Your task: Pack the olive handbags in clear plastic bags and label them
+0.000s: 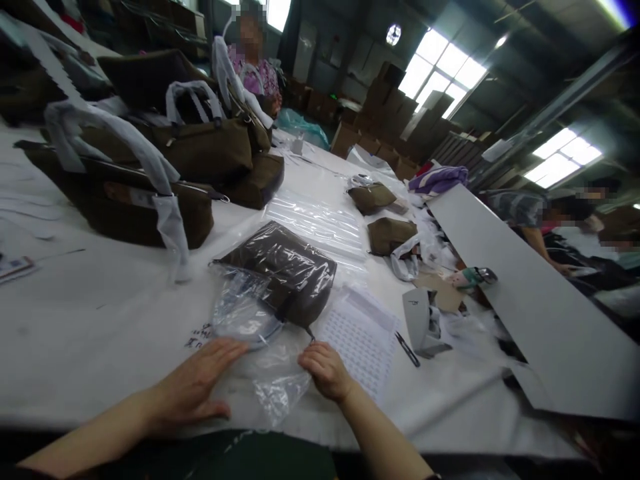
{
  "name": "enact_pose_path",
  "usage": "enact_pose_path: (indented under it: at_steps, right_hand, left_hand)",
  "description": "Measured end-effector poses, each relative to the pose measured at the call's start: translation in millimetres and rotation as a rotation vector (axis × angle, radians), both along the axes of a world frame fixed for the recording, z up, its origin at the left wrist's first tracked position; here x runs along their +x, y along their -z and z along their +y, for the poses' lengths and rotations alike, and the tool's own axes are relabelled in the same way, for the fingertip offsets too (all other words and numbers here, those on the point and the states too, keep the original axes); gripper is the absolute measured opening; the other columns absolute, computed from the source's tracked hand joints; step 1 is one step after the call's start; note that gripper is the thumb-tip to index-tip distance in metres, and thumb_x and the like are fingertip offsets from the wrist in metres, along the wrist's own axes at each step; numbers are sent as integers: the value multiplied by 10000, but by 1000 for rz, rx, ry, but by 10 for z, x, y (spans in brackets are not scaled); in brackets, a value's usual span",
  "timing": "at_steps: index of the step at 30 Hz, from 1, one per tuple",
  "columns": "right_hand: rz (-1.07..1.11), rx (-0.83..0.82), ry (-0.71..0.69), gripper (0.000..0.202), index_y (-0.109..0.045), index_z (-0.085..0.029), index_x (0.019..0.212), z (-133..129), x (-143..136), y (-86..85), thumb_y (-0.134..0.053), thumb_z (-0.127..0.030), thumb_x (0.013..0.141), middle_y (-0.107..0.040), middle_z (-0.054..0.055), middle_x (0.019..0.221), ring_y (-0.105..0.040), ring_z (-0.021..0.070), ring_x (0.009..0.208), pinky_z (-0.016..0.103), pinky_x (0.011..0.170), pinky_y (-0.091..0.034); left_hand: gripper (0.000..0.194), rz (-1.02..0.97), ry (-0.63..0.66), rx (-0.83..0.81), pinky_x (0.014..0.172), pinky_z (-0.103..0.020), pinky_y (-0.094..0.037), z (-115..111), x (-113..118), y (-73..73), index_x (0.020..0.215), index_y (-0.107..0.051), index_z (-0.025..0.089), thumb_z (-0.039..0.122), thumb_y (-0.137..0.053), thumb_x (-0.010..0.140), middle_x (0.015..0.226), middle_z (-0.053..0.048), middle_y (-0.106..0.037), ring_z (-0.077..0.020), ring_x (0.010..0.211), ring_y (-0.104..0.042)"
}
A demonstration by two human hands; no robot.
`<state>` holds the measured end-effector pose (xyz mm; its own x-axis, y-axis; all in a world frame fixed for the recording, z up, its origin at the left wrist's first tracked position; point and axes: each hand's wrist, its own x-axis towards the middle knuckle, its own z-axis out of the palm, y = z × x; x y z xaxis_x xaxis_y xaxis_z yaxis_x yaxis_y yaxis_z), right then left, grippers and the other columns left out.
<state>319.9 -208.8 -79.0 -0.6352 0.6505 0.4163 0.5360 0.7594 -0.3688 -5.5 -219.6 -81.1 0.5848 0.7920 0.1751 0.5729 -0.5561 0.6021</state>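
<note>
A dark brown handbag (pixel 295 267) lies on the table inside a clear plastic bag (pixel 280 383), whose loose end spreads toward me. My left hand (pixel 197 380) rests at the left of that loose end, fingers stretched out and the thumb apart, fingertips by the wrapped handle (pixel 257 330). On the other side, my right hand (pixel 325 370) has its fingers curled closed on the plastic edge, close to the handbag's lower corner. A printed sheet (pixel 367 333) lies to the right, partly under the plastic.
Several brown handbags (pixel 145 207) with wrapped handles stand at the left. Flat clear plastic bags (pixel 320 227) lie beyond. Tweezers (pixel 407 349), a grey-white box (pixel 423 323), a bottle (pixel 473 277) and two small brown pouches (pixel 393 235) are to the right, before a white board (pixel 540 320). Other people work farther off.
</note>
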Motion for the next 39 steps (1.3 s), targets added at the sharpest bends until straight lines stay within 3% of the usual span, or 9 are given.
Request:
enact_pose_path:
  at_steps: [3, 5, 8, 13, 20, 24, 27, 34, 39]
  right_hand:
    - [152, -306, 382, 343, -613, -202, 853, 63, -184, -123, -298, -304, 943, -647, 35, 669, -614, 172, 654, 291, 642, -479]
    - [250, -451, 579, 357, -583, -210, 825, 89, -323, -133, -296, -382, 949, -620, 4, 625, -596, 156, 588, 260, 589, -457]
    - [328, -309, 668, 367, -556, -205, 798, 100, -468, -53, -296, -419, 943, -597, 20, 659, -579, 164, 620, 271, 612, -450]
    - [256, -17, 549, 357, -612, -194, 803, 148, -528, -73, -313, -340, 932, -621, 60, 646, -595, 180, 598, 283, 585, -458]
    - [-208, -120, 403, 224, -620, -208, 901, 282, -759, -423, -421, -306, 927, -652, 21, 611, -628, 170, 524, 219, 466, -382]
    - [-206, -129, 386, 171, -609, -209, 912, 297, -815, -385, -446, -260, 917, -674, 25, 663, -654, 178, 577, 210, 481, -386]
    - [-149, -170, 334, 185, -605, -225, 918, 292, -819, -373, -420, -234, 926, -689, 17, 726, -663, 166, 630, 207, 533, -427]
    - [-13, -176, 446, 424, -454, -212, 1237, 94, -597, -471, -561, -336, 846, -655, 59, 869, -647, 209, 701, 301, 605, -539]
    - [-170, 71, 319, 445, -426, -251, 1312, 105, -664, -748, -496, -264, 873, -546, 122, 1229, -507, 290, 1146, 459, 926, -462]
  left_hand:
    - [251, -58, -130, -36, 948, -380, -455, -219, 31, 122, 1018, -649, 268, 363, -475, 863, 989, -46, -686, -223, 977, -617]
    - [247, -173, -326, 1, 876, -324, -493, -229, 66, 155, 882, -654, 236, 340, -430, 886, 890, -33, -686, -190, 886, -632]
    - [270, -295, -574, 46, 831, -305, -506, -203, 109, 167, 856, -632, 221, 408, -436, 869, 872, -33, -672, -189, 859, -630]
    - [346, -297, -712, -96, 671, -279, -520, -244, 8, 194, 833, -621, 239, 471, -366, 870, 669, 1, -640, -172, 640, -625]
    - [371, -283, -675, -367, 745, -276, -504, -165, -499, -134, 921, -642, 238, 502, -391, 853, 774, 1, -696, -192, 783, -659]
    - [462, -421, -726, -201, 875, -361, -461, 245, -201, -460, 1094, -570, 193, 536, -468, 802, 1063, -83, -647, -237, 954, -606]
    - [614, -496, -572, -374, 787, -382, -491, 657, 138, -549, 1176, -523, 146, 516, -613, 693, 1052, -118, -644, -247, 863, -622]
    - [366, -530, -507, -450, 666, -303, -480, 1047, 293, -473, 953, -594, 147, 429, -587, 721, 698, -22, -674, -203, 678, -645]
    - [336, -478, -615, -358, 669, -313, -477, 1052, 288, -355, 986, -586, 175, 418, -570, 753, 703, -6, -681, -199, 654, -639]
